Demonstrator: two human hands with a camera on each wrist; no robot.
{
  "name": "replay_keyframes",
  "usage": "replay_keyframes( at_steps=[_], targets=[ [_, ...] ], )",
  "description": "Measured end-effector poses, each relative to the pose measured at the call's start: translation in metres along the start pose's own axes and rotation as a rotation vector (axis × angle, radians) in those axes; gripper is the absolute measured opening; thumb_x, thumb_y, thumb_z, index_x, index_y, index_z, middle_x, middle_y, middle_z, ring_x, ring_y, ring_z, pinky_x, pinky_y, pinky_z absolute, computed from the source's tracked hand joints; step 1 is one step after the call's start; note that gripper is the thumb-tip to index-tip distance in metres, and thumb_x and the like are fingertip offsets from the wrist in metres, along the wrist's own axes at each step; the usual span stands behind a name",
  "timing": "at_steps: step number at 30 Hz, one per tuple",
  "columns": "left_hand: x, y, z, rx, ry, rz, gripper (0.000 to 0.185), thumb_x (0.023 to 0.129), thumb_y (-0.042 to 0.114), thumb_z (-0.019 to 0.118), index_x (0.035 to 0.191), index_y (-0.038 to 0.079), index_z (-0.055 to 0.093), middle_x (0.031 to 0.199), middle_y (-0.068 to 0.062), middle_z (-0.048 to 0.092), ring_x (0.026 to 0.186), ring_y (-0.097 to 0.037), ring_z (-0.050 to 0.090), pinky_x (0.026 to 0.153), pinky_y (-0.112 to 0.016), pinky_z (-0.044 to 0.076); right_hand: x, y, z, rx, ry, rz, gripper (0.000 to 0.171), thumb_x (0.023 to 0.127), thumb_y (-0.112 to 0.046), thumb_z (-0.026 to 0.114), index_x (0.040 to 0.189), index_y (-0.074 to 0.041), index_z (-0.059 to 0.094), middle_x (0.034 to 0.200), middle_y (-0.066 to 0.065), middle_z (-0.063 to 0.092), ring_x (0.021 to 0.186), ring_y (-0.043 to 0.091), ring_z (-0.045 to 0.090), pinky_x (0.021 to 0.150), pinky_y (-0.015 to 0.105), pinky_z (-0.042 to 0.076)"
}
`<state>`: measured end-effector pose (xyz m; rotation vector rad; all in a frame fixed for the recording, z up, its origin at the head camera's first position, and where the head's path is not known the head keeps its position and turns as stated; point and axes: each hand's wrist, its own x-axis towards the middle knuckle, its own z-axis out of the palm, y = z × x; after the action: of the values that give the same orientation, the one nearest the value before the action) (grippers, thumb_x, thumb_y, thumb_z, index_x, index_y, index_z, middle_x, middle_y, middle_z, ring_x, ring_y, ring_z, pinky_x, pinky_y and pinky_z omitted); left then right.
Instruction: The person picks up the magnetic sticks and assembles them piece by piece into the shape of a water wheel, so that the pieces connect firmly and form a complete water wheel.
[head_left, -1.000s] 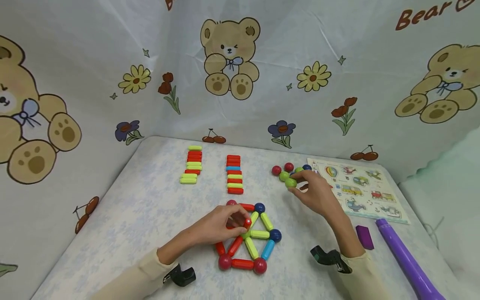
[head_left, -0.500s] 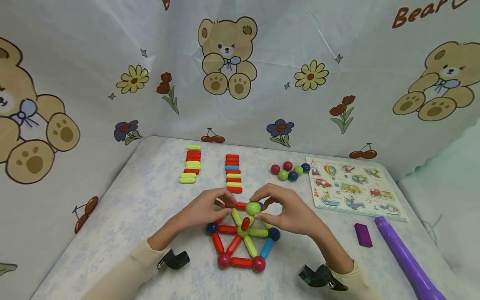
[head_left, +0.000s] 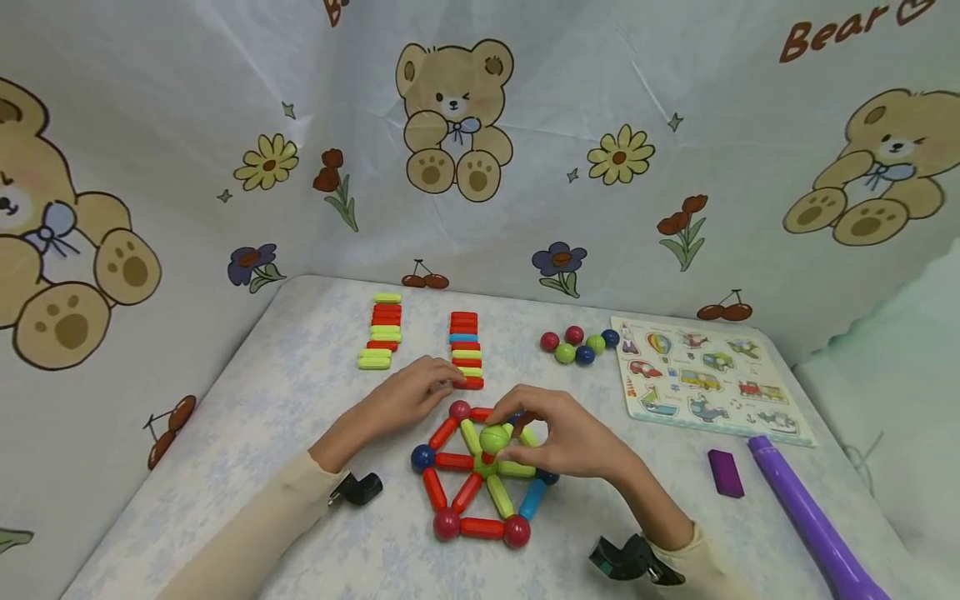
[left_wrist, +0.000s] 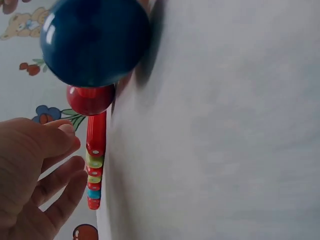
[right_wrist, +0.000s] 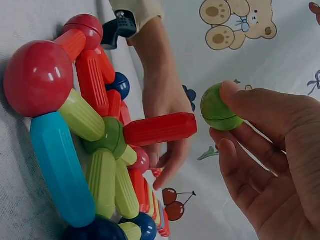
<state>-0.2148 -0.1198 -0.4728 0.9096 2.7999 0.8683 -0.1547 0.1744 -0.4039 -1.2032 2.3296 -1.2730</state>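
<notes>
My right hand [head_left: 573, 433] pinches a green ball [right_wrist: 217, 110] between thumb and fingers. In the right wrist view the ball is just apart from the free end of a red magnetic rod [right_wrist: 160, 129]. That rod stands up from the green centre ball [right_wrist: 110, 136] of a flat, spoked frame of rods and balls. Beyond the frame, my left hand [head_left: 405, 398] has its fingertips at the near end of a row of coloured rods [head_left: 467, 354]. Its fingers are loosely bent in the left wrist view, with nothing seen between them; contact with the nearest red rod is unclear.
A second row of rods [head_left: 386, 332] lies at the back left. Several loose balls [head_left: 566, 353] sit at the back, beside a picture board [head_left: 712, 379]. A purple block [head_left: 725, 473] and a long purple stick [head_left: 813, 517] lie on the right.
My right hand has brought the green ball from the loose balls to above the frame's centre. The left hand has let go of the now upright red rod and moved back to the rod row.
</notes>
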Motion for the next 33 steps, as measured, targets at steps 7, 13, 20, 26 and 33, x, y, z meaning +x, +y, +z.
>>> replay_keyframes(
  at_steps=[7,13,20,26,33],
  targets=[
    [0.019,0.006,0.002,0.127,0.017,0.018,0.025,0.098,0.015,0.081,0.123,0.012,0.078,0.124,-0.003,0.074,0.117,-0.021,0.066,0.103,-0.04,0.058,0.001,0.003,0.003,0.009,-0.015,0.046,0.037,0.094,-0.021,0.087,0.128,-0.015,0.072,0.126,-0.005,0.072,0.11,0.013,0.068,0.094,0.039,0.062],
    [0.02,0.007,0.003,0.165,0.051,-0.009,0.027,0.095,0.016,0.086,0.12,0.01,0.078,0.118,-0.004,0.075,0.11,-0.021,0.069,0.097,-0.038,0.06,0.002,0.003,0.003,0.019,-0.019,0.047,0.035,0.094,-0.021,0.087,0.126,-0.019,0.072,0.125,-0.004,0.072,0.109,0.013,0.068,0.092,0.044,0.063],
    [-0.004,0.007,-0.015,-0.051,0.072,-0.024,0.03,0.095,0.01,0.083,0.124,0.008,0.077,0.116,-0.001,0.075,0.103,-0.017,0.072,0.091,-0.034,0.063,0.002,0.004,0.002,0.011,-0.025,0.052,0.035,0.094,-0.022,0.087,0.125,-0.022,0.072,0.126,-0.006,0.071,0.113,0.014,0.067,0.093,0.045,0.063],
    [-0.025,0.021,-0.041,-0.286,0.012,0.087,0.033,0.094,0.005,0.082,0.126,0.009,0.075,0.114,0.003,0.075,0.102,-0.014,0.072,0.091,-0.042,0.064,0.0,0.004,-0.001,0.01,-0.022,0.069,0.035,0.094,-0.022,0.087,0.126,-0.022,0.073,0.126,-0.006,0.071,0.112,0.014,0.067,0.092,0.045,0.063],
    [-0.04,0.045,-0.059,-0.324,-0.054,0.107,0.037,0.094,0.006,0.081,0.129,0.013,0.074,0.118,0.008,0.078,0.104,-0.009,0.073,0.093,-0.05,0.063,0.002,0.003,0.0,0.019,-0.034,0.06,0.035,0.094,-0.022,0.087,0.126,-0.022,0.072,0.126,-0.006,0.07,0.115,0.015,0.065,0.092,0.048,0.063]
  ],
)
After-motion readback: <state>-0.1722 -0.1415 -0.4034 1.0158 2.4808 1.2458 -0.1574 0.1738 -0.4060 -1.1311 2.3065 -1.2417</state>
